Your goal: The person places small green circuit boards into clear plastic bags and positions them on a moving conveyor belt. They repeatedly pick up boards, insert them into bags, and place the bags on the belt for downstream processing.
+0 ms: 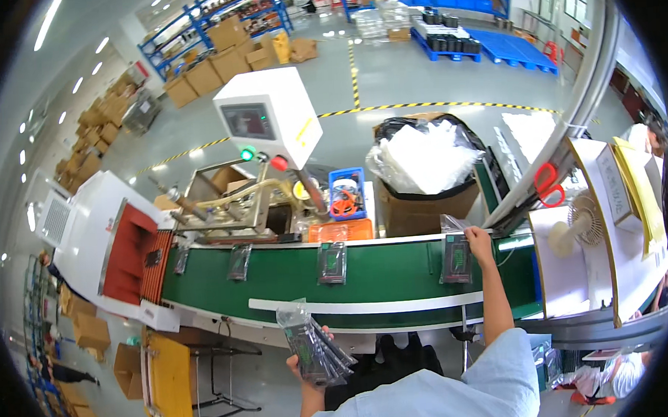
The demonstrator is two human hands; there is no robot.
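My right hand reaches over the green conveyor belt. Its fingers are closed on the top of a clear plastic bag with a dark flat item inside, which lies on or just above the belt. Closer to my body, my left hand grips a fanned stack of similar bagged items in front of the belt's near edge. Along the belt to the left, a bagged item, another bagged item and a third bagged item lie spaced apart.
A white machine with a red opening stands at the belt's left end. Behind the belt are a control box, a blue bin, an orange tray and a lined carton. A metal post holding red scissors rises at right.
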